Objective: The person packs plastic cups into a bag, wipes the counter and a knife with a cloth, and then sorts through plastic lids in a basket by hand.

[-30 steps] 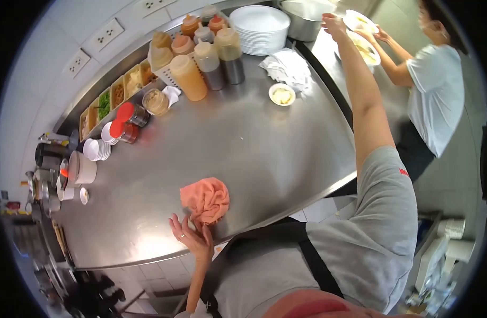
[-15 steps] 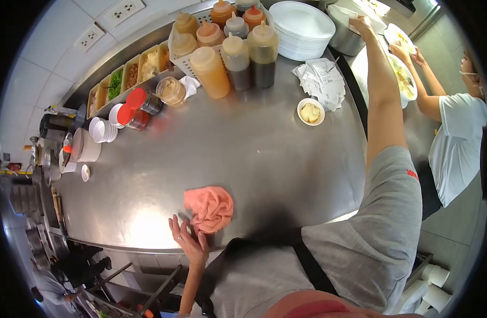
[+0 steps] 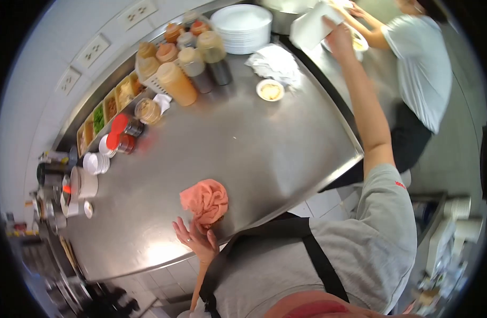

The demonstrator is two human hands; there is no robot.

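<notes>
nearest of all, the left grip (image 3: 196, 241) was spread loosely, with the fingers parted and nothing held; its fingertips were set at the lower edge of a crumpled pink cloth (image 3: 205, 201), though whether the fabric was touched could not be told. the cloth was bunched on the bare metal of the bench (image 3: 243, 153), close to the front edge. by its folds it was judged to be light, limp and hard to harm, easily dragged over the smooth surface; it seemed best taken by a gathered fold near its middle, since by a corner the rest would have been left to trail.

farther off, a small white bowl (image 3: 270, 99) of pale food was set towards the bench's right end. beyond it, at the arm's full reach, the right grip (image 3: 339, 40) was closed narrowly on the edge of a white flat piece (image 3: 310, 26), seen partly across a metal pot (image 3: 282, 22). its material could not be made out; it was judged light and fairly stiff, perhaps slippery if wet, and best pinched at the rim. past it, a dish (image 3: 364, 43) of food was seen near a co-worker (image 3: 423, 69).
</notes>
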